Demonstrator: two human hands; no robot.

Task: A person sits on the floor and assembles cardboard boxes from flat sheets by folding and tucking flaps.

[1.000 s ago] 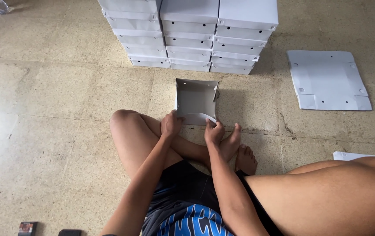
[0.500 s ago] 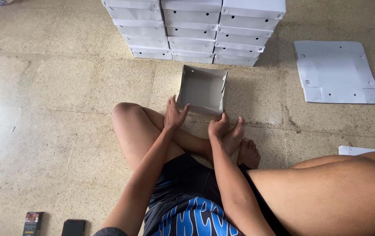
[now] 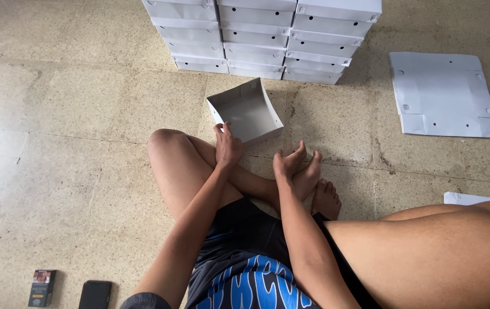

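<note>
The light, stiff but crushable white cardboard box is pinched at its near wall by the left hand, best held by the rim, while the right hand is kept open and empty.

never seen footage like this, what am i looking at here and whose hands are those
This is one picture from a camera worn on a person's head, looking down at their own lap as they sit cross-legged on a stone floor. The left hand touches the near edge of a folded white cardboard box; it is hard to tell whether it grips it. The right hand hangs open beside a foot, holding nothing. Behind stands a stack of finished white boxes. A flat unfolded box sheet lies to the right. A phone and a small packet lie near the bottom left.
</note>
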